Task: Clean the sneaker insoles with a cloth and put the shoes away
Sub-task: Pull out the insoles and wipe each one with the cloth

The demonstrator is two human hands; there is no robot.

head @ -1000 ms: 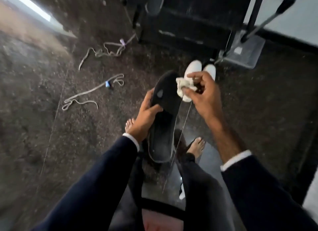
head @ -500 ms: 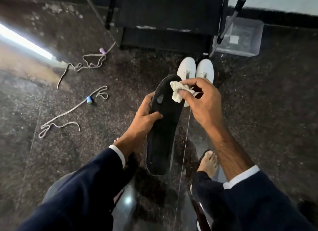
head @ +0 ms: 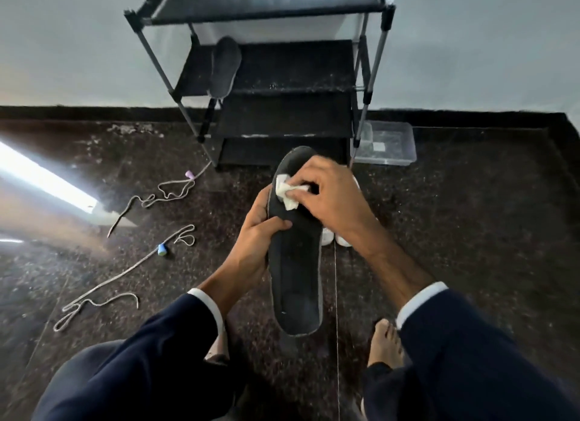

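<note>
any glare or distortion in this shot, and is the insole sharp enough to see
Head view: a strip of glare blows out the left floor; wide-angle bends the rack posts outward; the insole is dim but sharp, the cloth bright under the right hand.

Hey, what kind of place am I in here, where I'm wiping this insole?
Probably a home entryway or shoe corner: a black tiered shoe rack against the wall with another insole on a shelf, loose shoelaces on the dark speckled floor, and white sneakers in front of the rack.
</note>
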